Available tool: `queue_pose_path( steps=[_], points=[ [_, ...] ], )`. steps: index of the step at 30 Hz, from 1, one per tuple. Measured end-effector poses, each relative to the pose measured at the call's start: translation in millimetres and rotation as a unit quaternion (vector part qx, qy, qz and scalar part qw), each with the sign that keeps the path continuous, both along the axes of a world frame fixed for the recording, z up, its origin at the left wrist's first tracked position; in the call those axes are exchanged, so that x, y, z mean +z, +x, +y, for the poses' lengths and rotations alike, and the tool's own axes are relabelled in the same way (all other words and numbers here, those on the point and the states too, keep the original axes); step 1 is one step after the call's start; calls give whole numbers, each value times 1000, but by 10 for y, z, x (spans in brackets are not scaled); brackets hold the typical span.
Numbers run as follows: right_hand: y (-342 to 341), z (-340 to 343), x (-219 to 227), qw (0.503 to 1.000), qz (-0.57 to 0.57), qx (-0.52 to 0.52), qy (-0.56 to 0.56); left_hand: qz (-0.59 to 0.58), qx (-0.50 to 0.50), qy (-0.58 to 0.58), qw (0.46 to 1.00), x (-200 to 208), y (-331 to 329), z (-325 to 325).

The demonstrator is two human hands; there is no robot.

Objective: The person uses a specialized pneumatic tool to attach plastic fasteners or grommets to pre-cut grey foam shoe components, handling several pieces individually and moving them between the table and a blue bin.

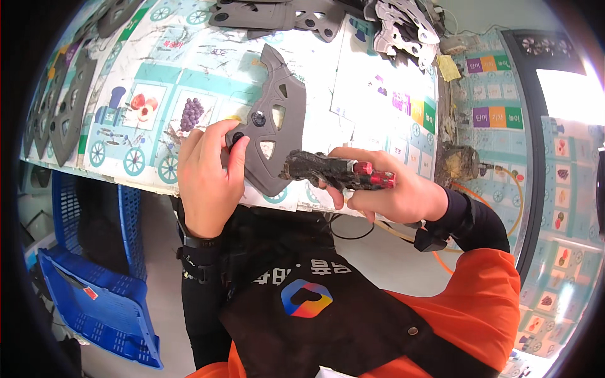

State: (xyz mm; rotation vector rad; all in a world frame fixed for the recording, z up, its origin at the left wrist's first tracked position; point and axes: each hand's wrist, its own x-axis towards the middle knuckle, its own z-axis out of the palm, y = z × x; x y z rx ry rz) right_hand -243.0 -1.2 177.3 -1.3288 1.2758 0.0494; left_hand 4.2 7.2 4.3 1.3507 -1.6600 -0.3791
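Note:
A dark grey curved plastic part (287, 120) with several cutouts lies on the table in front of me. One round black piece (258, 118) sits on its left side. My left hand (211, 173) is closed at that side, with thumb and forefinger around a second round black knob (237, 137); I cannot tell whether this knob is fixed to the part. My right hand (391, 189) grips a black, tape-wrapped hand tool (321, 169) with two red fittings. The tool's dark end points left and overlaps the part's lower right edge.
More grey plastic parts lie at the table's left (72, 110) and far edge (252, 16). A pile of lighter grey parts (403, 31) is at far right. Blue plastic crates (101, 302) stand below left. An orange hose (469, 189) runs beside the table on the right.

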Motion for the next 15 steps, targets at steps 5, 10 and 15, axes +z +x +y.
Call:
queue_pose_path(
  steps=[5, 10, 15],
  points=[
    [26, -63, -78, 998, 21, 44, -28, -8, -4, -3, 1000, 34, 19, -46],
    [82, -54, -129, 995, 25, 44, -84, -1, -7, 5, 1000, 2, 38, -54],
    [14, -73, -245, 992, 17, 77, -103, -15, -12, 12, 1000, 13, 61, -37]
  ],
)
